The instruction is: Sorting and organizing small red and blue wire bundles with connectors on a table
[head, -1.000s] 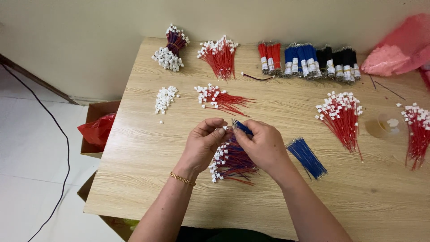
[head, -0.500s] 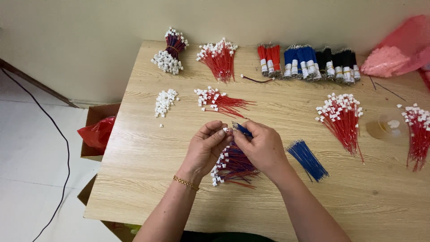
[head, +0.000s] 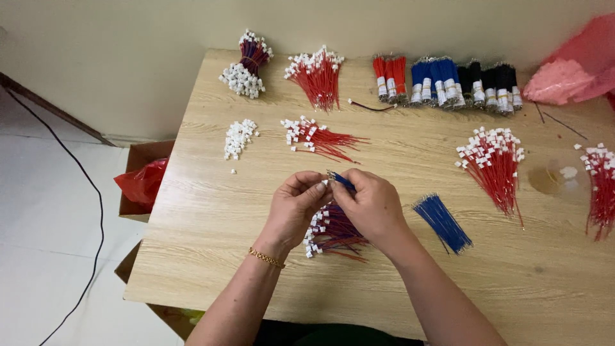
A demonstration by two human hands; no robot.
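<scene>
My left hand (head: 296, 204) and right hand (head: 370, 205) meet over desk (head: 211, 256) middle, toward near edge. Left fingertips pinched on small white connector (head: 325, 183); right fingers closed on blue wire (head: 341, 181), its end at connector. Beneath hands, on desk: finished red-blue bundle (head: 330, 232) with white plugs. Loose blue wires (head: 442, 222) just right of right hand. Loose white connectors (head: 239, 138) toward left edge. Red wire bunch (head: 318, 139) beyond hands.

Light wooden table (head: 211, 243) with red wire bundles (head: 318, 74), loose blue wires (head: 442, 222), small white connector pile (head: 238, 138).
</scene>
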